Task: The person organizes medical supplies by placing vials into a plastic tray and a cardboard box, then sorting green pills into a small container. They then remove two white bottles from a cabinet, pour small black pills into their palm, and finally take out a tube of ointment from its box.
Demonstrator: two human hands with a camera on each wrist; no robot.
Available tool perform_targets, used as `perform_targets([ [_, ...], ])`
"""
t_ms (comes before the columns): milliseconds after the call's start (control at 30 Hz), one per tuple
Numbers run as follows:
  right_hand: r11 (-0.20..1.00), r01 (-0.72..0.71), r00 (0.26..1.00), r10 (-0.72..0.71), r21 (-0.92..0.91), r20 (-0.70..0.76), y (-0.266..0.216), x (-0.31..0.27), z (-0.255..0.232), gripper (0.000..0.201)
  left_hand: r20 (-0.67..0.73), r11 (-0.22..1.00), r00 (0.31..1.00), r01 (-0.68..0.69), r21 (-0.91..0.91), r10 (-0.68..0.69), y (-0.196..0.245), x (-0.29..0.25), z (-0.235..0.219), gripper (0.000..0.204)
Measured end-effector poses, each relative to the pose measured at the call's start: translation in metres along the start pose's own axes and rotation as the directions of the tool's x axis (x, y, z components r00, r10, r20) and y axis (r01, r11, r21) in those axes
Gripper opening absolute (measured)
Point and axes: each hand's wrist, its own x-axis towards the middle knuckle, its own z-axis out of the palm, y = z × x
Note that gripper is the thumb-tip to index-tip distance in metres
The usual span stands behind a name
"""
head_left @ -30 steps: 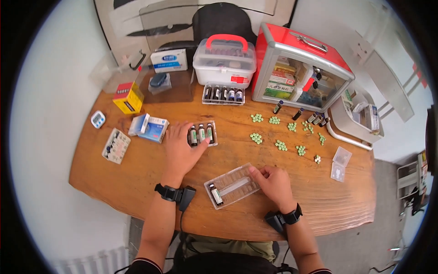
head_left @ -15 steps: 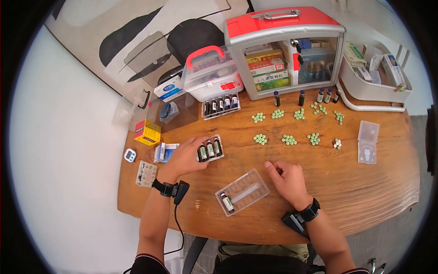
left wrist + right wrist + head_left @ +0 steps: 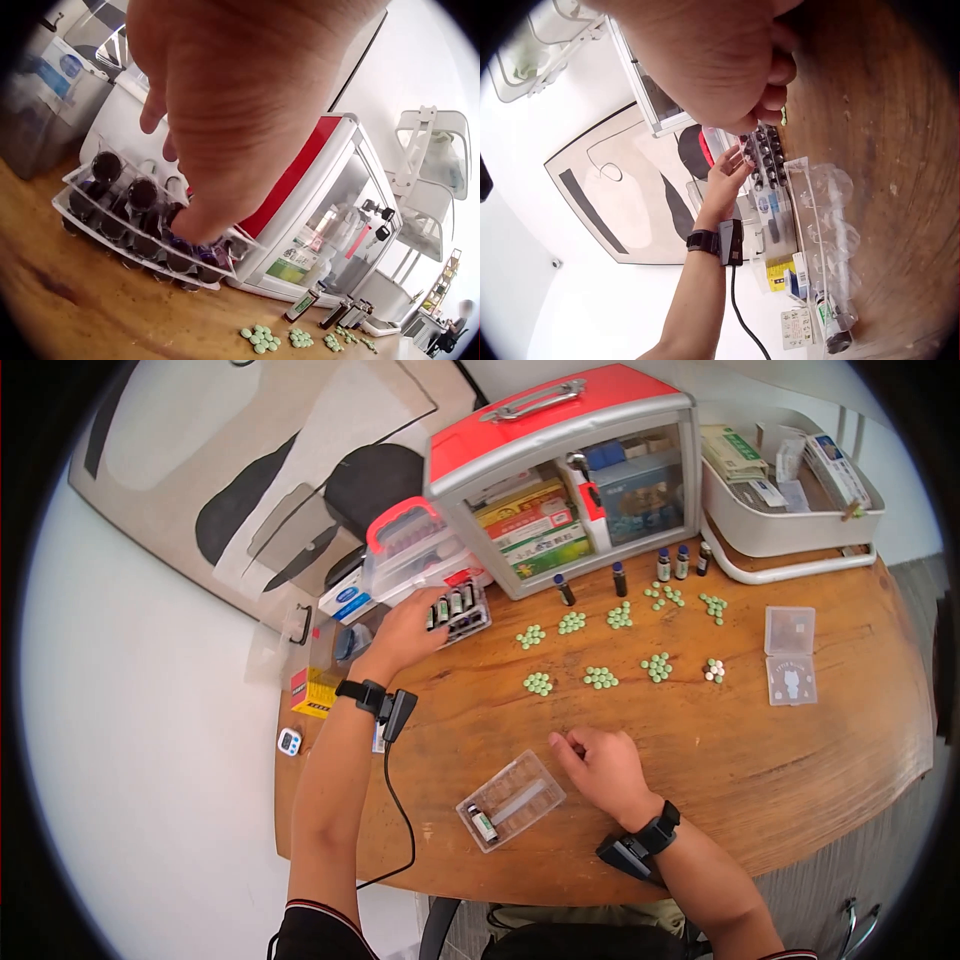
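My left hand (image 3: pixel 405 635) grips a small clear plastic tray of dark glass vials (image 3: pixel 453 606) at the back of the table. That tray is right over a second clear tray of vials (image 3: pixel 112 244), overlapping it in the left wrist view. The thumb lies across its near side; other fingers are partly hidden. My right hand (image 3: pixel 605 770) rests on the table with fingers loosely curled, holding nothing. Left of it lies a larger clear blister tray (image 3: pixel 520 785) with one labelled vial (image 3: pixel 482 823) at its near end.
Behind the trays stand a clear box with a red handle (image 3: pixel 400 525) and a red-topped medicine cabinet (image 3: pixel 570 480). Several vials (image 3: pixel 620 578) stand before the cabinet. Piles of green tablets (image 3: pixel 600 678) and an open pill case (image 3: pixel 791 680) lie at right. A white bin (image 3: pixel 800 520) sits behind.
My left hand has lifted the small tray of vials from the table and carried it back over the other tray. My right hand has let go of the blister tray. The head view has turned.
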Motion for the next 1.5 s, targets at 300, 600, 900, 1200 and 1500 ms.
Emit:
perform_targets([
  [300, 0.996, 0.08, 0.996, -0.081, -0.036, -0.032, 0.008, -0.001, 0.006, 0.03, -0.06, 0.944, 0.98, 0.163, -0.287, -0.188, 0.058, -0.082, 0.005, 0.069],
  [600, 0.988, 0.109, 0.994, -0.109, -0.109, 0.007, 0.008, -0.003, 0.004, 0.031, 0.271, 0.683, 0.933, 0.358, -0.637, -0.236, 0.095, -0.217, 0.056, 0.052],
  [900, 0.997, -0.009, 0.998, 0.014, -0.077, 0.063, 0.0, 0.001, 0.005, 0.032, 0.271, 0.419, 0.913, 0.383, -0.823, -0.304, 0.089, -0.198, 0.076, 0.014],
  [1200, 0.971, -0.236, 0.969, 0.238, -0.05, 0.061, 0.001, 0.009, -0.003, 0.033, 0.199, 0.222, 0.97, 0.227, -0.948, -0.142, 0.067, -0.19, 0.094, 0.017],
  [1500, 0.747, 0.217, 0.944, -0.324, -0.629, -0.059, -0.027, 0.145, -0.026, 0.033, 0.108, 0.293, 0.99, 0.131, -0.947, -0.092, 0.06, -0.193, 0.096, 0.021],
])
